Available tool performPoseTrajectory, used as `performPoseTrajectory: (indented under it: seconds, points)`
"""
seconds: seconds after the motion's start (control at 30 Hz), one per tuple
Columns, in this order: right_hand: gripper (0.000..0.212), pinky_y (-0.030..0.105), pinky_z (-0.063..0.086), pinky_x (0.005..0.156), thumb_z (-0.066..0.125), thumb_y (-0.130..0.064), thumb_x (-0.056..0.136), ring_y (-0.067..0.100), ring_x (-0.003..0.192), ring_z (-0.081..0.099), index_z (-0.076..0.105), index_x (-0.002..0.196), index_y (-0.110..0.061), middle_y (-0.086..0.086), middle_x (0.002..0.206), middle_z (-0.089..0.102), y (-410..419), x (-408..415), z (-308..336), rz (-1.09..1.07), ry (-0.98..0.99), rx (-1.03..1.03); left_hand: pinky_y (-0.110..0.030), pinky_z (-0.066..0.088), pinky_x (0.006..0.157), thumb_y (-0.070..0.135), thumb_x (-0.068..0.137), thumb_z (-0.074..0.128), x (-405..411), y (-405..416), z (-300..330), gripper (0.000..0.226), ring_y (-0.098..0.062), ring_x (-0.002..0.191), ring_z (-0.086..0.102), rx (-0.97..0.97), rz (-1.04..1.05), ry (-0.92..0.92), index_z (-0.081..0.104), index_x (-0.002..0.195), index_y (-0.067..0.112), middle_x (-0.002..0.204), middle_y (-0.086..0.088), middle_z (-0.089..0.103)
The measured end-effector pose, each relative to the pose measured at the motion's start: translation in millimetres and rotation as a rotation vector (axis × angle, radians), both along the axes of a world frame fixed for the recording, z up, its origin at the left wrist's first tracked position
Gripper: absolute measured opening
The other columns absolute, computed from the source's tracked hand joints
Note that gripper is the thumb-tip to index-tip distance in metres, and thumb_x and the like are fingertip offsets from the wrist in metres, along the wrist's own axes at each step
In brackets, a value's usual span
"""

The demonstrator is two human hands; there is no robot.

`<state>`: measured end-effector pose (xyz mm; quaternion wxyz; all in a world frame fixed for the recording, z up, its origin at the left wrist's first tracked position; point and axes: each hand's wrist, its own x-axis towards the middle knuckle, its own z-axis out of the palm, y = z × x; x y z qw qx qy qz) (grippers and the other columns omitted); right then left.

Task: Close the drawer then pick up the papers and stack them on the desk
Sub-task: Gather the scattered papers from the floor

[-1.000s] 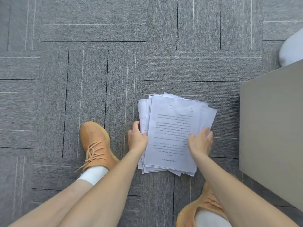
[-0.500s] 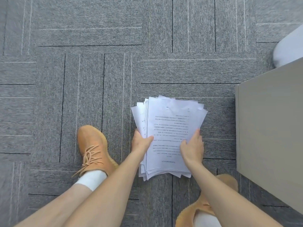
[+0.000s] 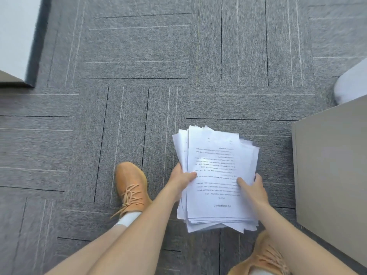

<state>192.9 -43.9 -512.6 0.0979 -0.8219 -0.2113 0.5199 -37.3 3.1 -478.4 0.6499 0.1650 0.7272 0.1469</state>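
A thick pile of white papers, printed with lines of small dark text, sits just right of the frame's centre, above the grey carpet. Its sheets are uneven, with edges fanning out at the left side and the bottom. The left hand clasps the pile's left edge, thumb lying across the top sheet. The right hand clasps the right edge, thumb also on top. Both forearms reach up from the lower frame.
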Motion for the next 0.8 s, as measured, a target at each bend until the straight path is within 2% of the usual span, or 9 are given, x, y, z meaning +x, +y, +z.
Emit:
performPoseTrajectory:
  seconds: [0.07,0.13,0.2,0.33,0.5,0.67,0.73,0.8]
  points:
    - [0.059,0.045,0.049,0.099,0.071,-0.031,0.09,0.031,0.109,0.062,0.047,0.139,-0.007,0.005,0.131,0.062,1.0,4.5,-0.7,-0.202,0.148,-0.067,-0.045,0.055,0.089,-0.004,0.087,0.061,-1.4,2.8,6.4,0.043,-0.029,0.1,0.066,0.014,0.001,-0.014,0.054,0.125,0.014,0.118,-0.008,0.067]
    - [0.049,0.054,0.054,0.097,0.077,-0.028,0.085,0.034,0.101,0.07,0.063,0.126,-0.005,0.01,0.121,0.072,0.0,9.8,0.6,-0.301,0.259,-0.094,-0.045,0.055,0.089,-0.005,0.087,0.061,-2.9,5.5,14.7,0.041,-0.03,0.101,0.066,0.029,-0.007,-0.023,0.054,0.121,0.017,0.115,-0.008,0.066]
    - [0.042,0.058,0.056,0.093,0.08,-0.022,0.083,0.037,0.096,0.073,0.068,0.119,-0.005,0.013,0.112,0.076,3.6,13.1,12.8,-0.322,0.291,-0.064,-0.045,0.055,0.089,-0.005,0.086,0.062,-5.8,8.2,26.5,0.042,-0.03,0.1,0.066,0.044,-0.012,-0.027,0.055,0.121,0.018,0.114,-0.008,0.067]
    - [0.038,0.058,0.058,0.09,0.08,-0.014,0.082,0.037,0.096,0.074,0.068,0.118,-0.007,0.013,0.112,0.076,28.7,14.2,62.3,-0.273,0.306,0.046,-0.049,0.054,0.09,-0.007,0.085,0.062,-9.9,20.9,69.0,0.034,-0.033,0.1,0.065,0.095,0.006,-0.041,0.054,0.109,0.016,0.113,-0.012,0.066]
    - [0.023,0.056,0.059,0.088,0.074,-0.008,0.086,0.035,0.097,0.073,0.068,0.108,-0.011,0.013,0.111,0.075,65.7,12.8,160.8,-0.176,0.315,0.235,-0.055,0.053,0.091,-0.006,0.081,0.069,-13.5,46.4,151.8,0.037,-0.035,0.1,0.067,0.223,0.037,-0.039,0.056,0.112,0.01,0.113,-0.016,0.069]
    - [0.028,0.041,0.061,0.065,0.064,0.003,0.09,0.036,0.091,0.073,0.064,0.117,-0.003,0.016,0.109,0.074,76.9,17.4,293.8,-0.134,0.422,0.421,-0.059,0.052,0.091,-0.005,0.081,0.069,-22.8,61.1,272.5,0.045,-0.041,0.103,0.068,0.376,0.012,-0.149,0.057,0.124,0.0,0.118,-0.022,0.069]
    - [0.03,0.043,0.063,0.069,0.066,0.001,0.091,0.039,0.098,0.073,0.063,0.12,-0.004,0.017,0.112,0.074,71.0,23.9,348.2,-0.126,0.448,0.517,-0.056,0.058,0.081,-0.004,0.083,0.068,-24.3,59.2,329.9,0.041,-0.039,0.094,0.072,0.428,0.003,-0.281,0.06,0.123,0.0,0.108,-0.021,0.073]
    - [0.034,0.044,0.063,0.076,0.069,-0.002,0.091,0.037,0.099,0.074,0.063,0.124,-0.003,0.017,0.115,0.075,61.9,31.4,400.4,-0.112,0.455,0.627,-0.047,0.062,0.068,-0.003,0.087,0.063,-23.5,52.5,388.4,0.029,-0.034,0.084,0.075,0.487,-0.015,-0.393,0.064,0.115,0.003,0.098,-0.017,0.077]
